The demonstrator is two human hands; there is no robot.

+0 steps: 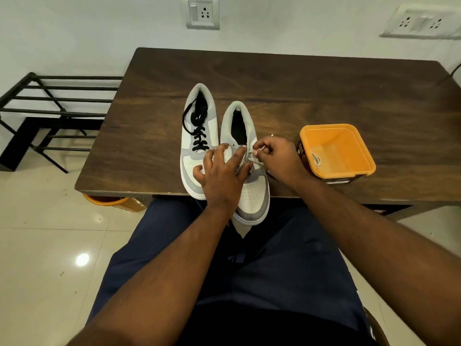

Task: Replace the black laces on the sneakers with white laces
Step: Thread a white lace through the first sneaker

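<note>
White lace [250, 158] is pinched in the right hand [277, 157] at the right sneaker [245, 156], probably to thread an eyelet. The left hand [222, 176] rests with spread fingers on the shoe, I think to steady it. The left sneaker [197, 138] keeps its black lace [198, 131]. The eyelets are hidden under the fingers. An orange tub [338, 151] holds something pale, unclear.
</note>
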